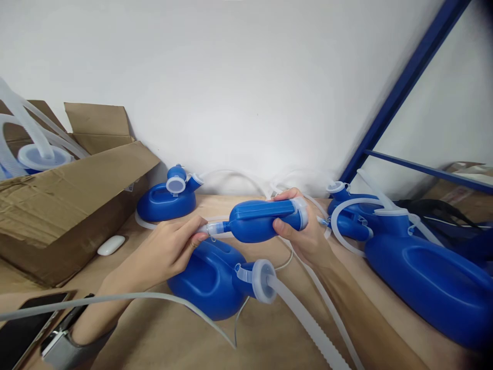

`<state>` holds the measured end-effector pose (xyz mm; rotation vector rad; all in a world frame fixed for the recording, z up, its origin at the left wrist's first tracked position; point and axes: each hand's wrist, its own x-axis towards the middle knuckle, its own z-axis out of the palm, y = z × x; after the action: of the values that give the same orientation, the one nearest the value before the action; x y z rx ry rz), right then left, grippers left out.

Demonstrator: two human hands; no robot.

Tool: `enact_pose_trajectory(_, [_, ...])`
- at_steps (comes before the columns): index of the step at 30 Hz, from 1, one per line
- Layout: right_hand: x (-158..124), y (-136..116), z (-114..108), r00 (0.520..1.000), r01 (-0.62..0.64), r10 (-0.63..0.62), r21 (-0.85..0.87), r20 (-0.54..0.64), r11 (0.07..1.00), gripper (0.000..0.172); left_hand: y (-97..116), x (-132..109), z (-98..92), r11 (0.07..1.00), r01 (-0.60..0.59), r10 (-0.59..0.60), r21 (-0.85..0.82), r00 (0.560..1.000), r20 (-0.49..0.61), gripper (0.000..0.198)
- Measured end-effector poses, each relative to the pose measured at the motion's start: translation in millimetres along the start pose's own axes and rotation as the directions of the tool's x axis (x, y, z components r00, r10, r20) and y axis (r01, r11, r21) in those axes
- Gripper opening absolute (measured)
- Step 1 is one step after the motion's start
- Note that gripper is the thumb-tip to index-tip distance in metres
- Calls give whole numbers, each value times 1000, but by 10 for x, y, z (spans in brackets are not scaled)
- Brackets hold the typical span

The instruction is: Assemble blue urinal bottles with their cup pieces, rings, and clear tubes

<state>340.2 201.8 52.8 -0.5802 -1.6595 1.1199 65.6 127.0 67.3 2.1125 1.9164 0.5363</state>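
Note:
A small blue container [252,222] with a handle ridge is held level over the table. My right hand [304,231] wraps round its right end, beside a translucent white cap [299,211]. The fingers of my left hand [169,249] pinch a clear connector [215,228] at its narrow left end. Below the hands, a larger blue bottle [215,277] lies on the table, with a translucent lid [265,281] and a ribbed white tube [308,321] running from its mouth.
An open cardboard box [73,205] holds tubes at the left. Near it are a white mouse [111,245] and a phone [26,329]. Blue bottles stand back left [167,203] and right [427,277]. A grey cable [154,295] crosses the foreground.

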Motion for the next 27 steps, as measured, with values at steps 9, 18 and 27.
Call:
enact_pose_trajectory(9, [-14, 30, 39, 1000, 28, -27, 92, -8, 995, 44, 21, -32, -21, 995, -29, 28, -93, 1000, -9, 60])
enact_pose_trajectory(18, [-24, -28, 25, 986, 162, -162, -15, 40, 987, 42, 57, -47, -10, 991, -2, 9, -136, 999, 47, 65])
enact_pose_trajectory(27, [-46, -88, 56, 948, 317, -308, -137, 79, 939, 41, 40, -55, 81, 986, 26, -15, -163, 998, 65, 67])
